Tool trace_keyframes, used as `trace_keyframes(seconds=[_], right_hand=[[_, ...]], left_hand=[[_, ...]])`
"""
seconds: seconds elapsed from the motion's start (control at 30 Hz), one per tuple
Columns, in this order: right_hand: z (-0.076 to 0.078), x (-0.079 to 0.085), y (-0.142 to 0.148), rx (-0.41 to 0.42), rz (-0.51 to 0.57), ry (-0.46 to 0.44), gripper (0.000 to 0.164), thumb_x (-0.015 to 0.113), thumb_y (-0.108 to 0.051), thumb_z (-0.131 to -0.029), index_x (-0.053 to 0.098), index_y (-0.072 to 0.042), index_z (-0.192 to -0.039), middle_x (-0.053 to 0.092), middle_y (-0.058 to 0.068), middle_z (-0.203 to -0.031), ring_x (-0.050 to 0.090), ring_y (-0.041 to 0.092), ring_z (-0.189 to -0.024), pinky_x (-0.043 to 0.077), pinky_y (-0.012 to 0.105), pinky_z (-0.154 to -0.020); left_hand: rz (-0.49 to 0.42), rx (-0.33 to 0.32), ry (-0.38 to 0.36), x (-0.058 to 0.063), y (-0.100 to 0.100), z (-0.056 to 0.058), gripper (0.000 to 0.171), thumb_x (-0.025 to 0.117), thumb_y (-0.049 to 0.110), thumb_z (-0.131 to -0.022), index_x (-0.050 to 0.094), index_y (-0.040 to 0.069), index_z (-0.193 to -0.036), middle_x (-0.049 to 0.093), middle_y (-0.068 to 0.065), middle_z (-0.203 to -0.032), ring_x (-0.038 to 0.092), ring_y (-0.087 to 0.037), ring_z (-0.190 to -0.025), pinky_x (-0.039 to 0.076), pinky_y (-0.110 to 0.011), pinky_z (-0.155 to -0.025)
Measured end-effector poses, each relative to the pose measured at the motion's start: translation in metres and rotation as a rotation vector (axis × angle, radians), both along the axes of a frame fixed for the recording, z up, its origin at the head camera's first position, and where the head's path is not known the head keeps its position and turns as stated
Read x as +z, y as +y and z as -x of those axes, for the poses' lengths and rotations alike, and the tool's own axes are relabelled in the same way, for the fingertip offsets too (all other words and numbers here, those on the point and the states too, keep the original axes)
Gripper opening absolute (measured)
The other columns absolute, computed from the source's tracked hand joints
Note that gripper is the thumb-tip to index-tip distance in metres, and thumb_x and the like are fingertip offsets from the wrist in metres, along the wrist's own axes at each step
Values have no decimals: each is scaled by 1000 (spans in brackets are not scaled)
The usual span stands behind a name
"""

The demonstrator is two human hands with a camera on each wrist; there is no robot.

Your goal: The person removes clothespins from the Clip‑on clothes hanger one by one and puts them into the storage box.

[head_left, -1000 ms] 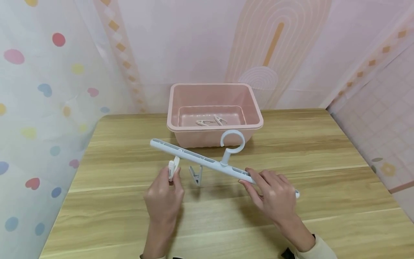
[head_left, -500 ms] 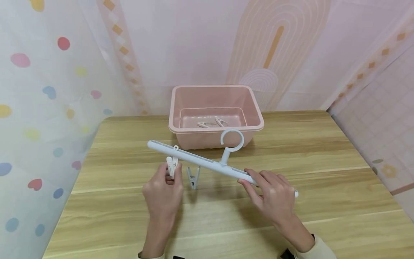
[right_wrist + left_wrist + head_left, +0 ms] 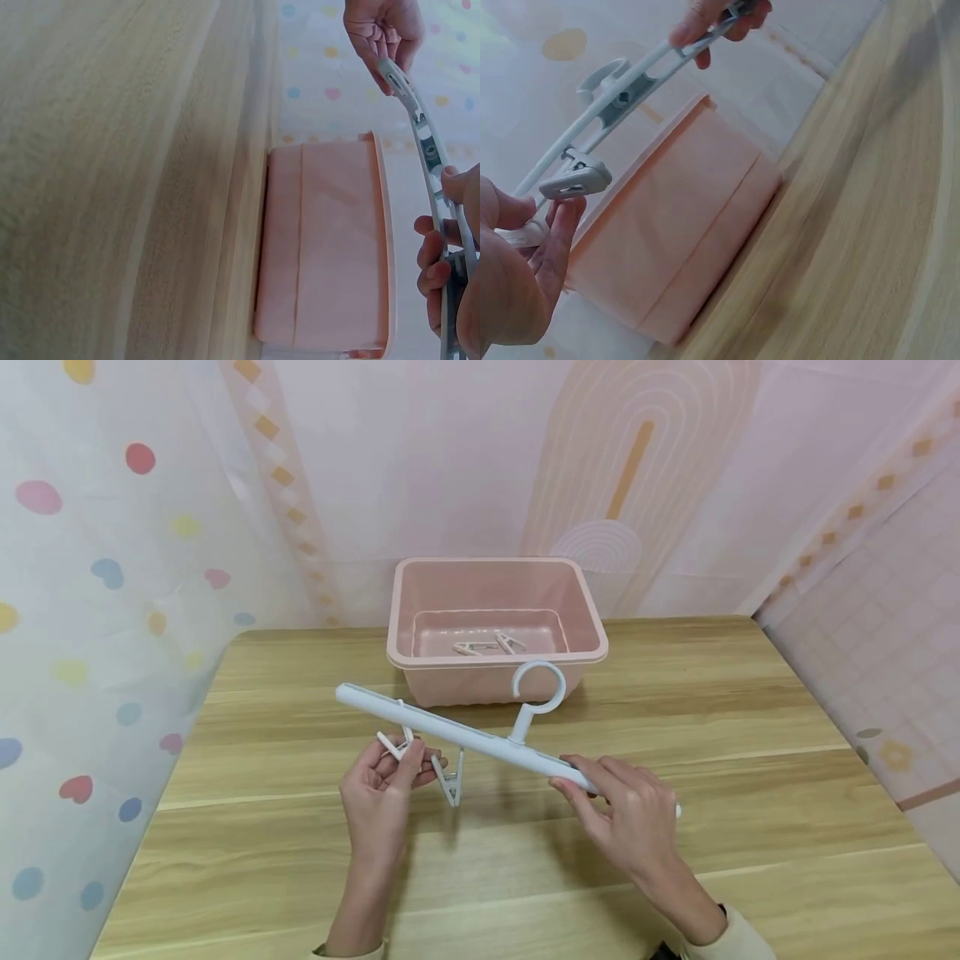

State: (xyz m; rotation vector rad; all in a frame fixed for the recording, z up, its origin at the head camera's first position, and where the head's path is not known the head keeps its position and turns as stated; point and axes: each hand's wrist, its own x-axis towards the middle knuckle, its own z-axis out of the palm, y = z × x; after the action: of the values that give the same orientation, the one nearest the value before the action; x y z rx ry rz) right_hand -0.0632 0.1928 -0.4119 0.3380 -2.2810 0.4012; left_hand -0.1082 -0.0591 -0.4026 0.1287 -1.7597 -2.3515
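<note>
Hanger (image 3: 483, 742) looks light, stiff plastic, best held along its bar, where the right hand (image 3: 630, 810) grips; the left hand (image 3: 378, 793) pinches a white clip (image 3: 392, 746)

The left hand (image 3: 378, 795) has extended its fingers and the white clip (image 3: 390, 746) turned.

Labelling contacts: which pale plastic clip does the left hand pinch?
The white clip, outermost on the pale-blue plastic hanger; a pale-grey clip hangs nearer its hook, two clips lie in the pink plastic bin.
</note>
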Motion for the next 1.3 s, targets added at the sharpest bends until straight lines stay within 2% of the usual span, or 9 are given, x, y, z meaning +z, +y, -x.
trace_keyframes(seconds=[0.13,0.2,0.33,0.37,0.43,0.57,0.73,1.03,1.3], right_hand=[[1,0,2,6,13,-39,33,70,-53,-89,80,-23,-100,56,-13,-60,35,1,-48,22,12,-44],[1,1,4,9,15,-52,31,72,-51,-87,80,-24,-100,58,-13,-60,37,1,-48,22,12,-45],[3,2,9,-3,30,-45,29,74,-49,-86,79,-24,-100,57,-13,-60,39,2,-49,24,13,-44],[3,2,10,-7,34,-38,29,73,-49,-87,79,-24,-100,57,-13,-60,40,2,-49,24,13,-44],[4,3,12,-12,40,-32,30,73,-50,-87,79,-24,-99,57,-12,-59,41,3,-48,25,14,-44],[5,3,14,-10,22,-47,30,73,-50,-87,79,-24,-101,58,-12,-60,41,3,-48,27,15,-45],[5,0,14,-26,1,-61,32,72,-51,-87,79,-24,-102,58,-11,-60,38,2,-49,28,17,-45],[6,-2,15,-33,-15,-48,34,70,-53,-88,79,-23,-101,58,-9,-60,38,3,-48,29,18,-45],[6,-2,16,-26,-36,-29,37,67,-55,-90,79,-21,-99,60,-9,-61,41,4,-48,34,21,-45]], left_hand=[[37,-17,-8,-3,-3,1,13,67,3,-94,61,-8,-97,76,-2,-76,75,-11,-70,63,-32,-70],[172,3,22,-6,-6,1,13,68,5,-94,63,-6,-97,77,-6,-78,75,-10,-70,62,-30,-70],[581,130,115,-13,-15,0,10,71,6,-92,66,-2,-93,77,-11,-79,73,-6,-66,58,-16,-62],[651,153,133,-14,-17,0,9,72,6,-91,67,-1,-93,77,-11,-79,72,-3,-65,56,-13,-60],[710,158,156,-17,-19,-1,8,73,5,-90,67,-1,-92,77,-10,-78,70,1,-65,54,-10,-59],[644,107,172,-22,-19,-4,9,75,5,-88,69,0,-92,77,-10,-80,66,7,-68,56,-12,-64],[601,133,214,-26,-20,-7,11,81,7,-84,73,3,-90,76,-9,-82,65,5,-73,55,-11,-69],[559,209,471,-20,-27,-5,25,85,-7,-72,76,0,-95,71,-13,-89,63,6,-84,54,-9,-71],[663,282,625,-2,-31,5,33,88,-9,-66,75,-3,-95,70,-14,-87,60,5,-81,50,-6,-71]])
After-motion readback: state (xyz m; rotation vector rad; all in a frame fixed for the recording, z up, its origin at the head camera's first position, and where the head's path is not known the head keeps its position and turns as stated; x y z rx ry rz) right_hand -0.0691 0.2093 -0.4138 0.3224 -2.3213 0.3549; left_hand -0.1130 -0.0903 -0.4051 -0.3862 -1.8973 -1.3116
